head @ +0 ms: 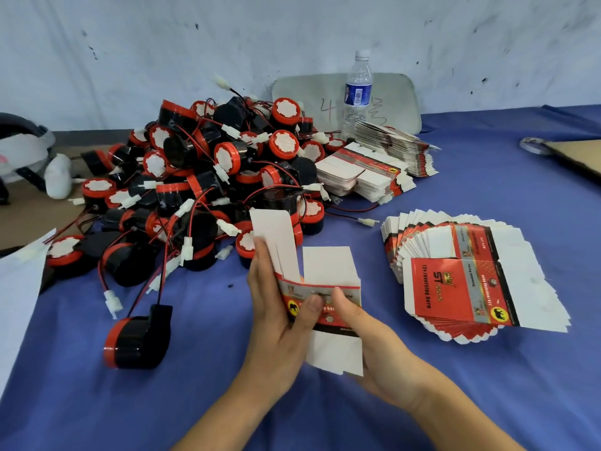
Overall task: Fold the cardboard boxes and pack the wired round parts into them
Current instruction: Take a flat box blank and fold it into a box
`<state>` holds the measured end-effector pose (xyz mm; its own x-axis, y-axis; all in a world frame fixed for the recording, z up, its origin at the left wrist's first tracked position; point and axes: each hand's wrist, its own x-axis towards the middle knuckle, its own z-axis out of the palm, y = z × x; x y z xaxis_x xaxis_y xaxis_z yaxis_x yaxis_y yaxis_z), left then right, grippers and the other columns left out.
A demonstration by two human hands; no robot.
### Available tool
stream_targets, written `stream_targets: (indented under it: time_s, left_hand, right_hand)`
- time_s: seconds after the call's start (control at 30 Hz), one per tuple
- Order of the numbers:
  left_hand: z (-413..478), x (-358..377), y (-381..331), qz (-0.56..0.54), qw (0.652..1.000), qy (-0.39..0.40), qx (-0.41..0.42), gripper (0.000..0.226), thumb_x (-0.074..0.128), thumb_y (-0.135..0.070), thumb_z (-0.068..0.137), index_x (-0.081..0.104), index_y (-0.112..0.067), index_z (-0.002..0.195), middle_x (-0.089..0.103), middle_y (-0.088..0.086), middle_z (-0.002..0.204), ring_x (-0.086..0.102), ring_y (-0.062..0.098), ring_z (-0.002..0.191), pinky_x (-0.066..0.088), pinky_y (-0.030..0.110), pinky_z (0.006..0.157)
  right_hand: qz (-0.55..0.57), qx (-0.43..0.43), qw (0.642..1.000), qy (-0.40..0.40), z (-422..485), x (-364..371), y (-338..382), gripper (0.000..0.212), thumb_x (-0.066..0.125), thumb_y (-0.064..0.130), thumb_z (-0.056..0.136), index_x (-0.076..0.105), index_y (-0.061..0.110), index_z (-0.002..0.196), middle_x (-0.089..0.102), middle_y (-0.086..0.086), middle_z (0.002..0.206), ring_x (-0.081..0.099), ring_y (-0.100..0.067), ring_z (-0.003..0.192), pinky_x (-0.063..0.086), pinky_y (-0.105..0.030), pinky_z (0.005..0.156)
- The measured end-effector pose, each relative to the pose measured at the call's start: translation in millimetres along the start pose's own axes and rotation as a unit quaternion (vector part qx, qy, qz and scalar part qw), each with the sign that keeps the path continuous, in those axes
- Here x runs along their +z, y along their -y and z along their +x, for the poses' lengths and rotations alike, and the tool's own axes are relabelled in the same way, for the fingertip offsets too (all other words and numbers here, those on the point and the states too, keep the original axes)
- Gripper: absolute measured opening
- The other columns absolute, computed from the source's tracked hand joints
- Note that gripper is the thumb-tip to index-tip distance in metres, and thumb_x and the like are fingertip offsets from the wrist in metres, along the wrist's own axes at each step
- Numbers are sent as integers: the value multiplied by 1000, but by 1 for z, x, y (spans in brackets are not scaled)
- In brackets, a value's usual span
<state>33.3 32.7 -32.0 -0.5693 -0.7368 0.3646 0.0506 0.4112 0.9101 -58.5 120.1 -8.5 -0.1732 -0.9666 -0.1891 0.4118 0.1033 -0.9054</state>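
Both hands hold one flat red-and-white cardboard box (328,268) above the blue table, its white flaps sticking up and down. My left hand (279,307) grips its left side, thumb on the printed face. My right hand (367,333) pinches the right side from below, thumb on the red band. A big heap of black-and-red wired round parts (208,177) lies behind and to the left. One round part (136,340) lies apart at the near left. A fanned stack of flat boxes (468,281) lies to the right.
More stacks of flat boxes (367,170) sit behind the heap, beside a water bottle (357,89) and a grey board (396,99). White paper (19,288) covers the left edge. Brown cardboard and a tape roll (536,145) lie at the far right.
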Motion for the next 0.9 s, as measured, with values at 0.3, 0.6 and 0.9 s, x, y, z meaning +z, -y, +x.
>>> stream_targets:
  time_s: [0.3,0.6,0.9]
  left_hand:
    - [0,-4,-7,-140,989,2,-50,99,75,-57,71,4,-57,141,29,-24,153,39,-5,133,43,11,95]
    - [1,-5,-7,-137,989,-24,-53,84,71,-42,78,16,-54,141,53,-35,125,58,-3,114,51,13,78]
    - [20,-22,-2,-290,931,12,-223,41,49,-30,96,47,-44,134,70,-28,101,69,-2,90,54,17,60]
  right_hand:
    - [97,-60,992,45,-1,-8,-1,50,73,56,72,71,29,115,68,1,119,64,-16,109,50,-31,91]
    - [103,-161,974,-120,12,-12,2,39,61,43,85,59,39,123,69,-3,119,67,-24,106,59,-38,80]
    - [-255,-314,905,-135,5,-33,10,80,35,-12,81,51,51,128,40,20,147,41,-9,135,54,-32,87]
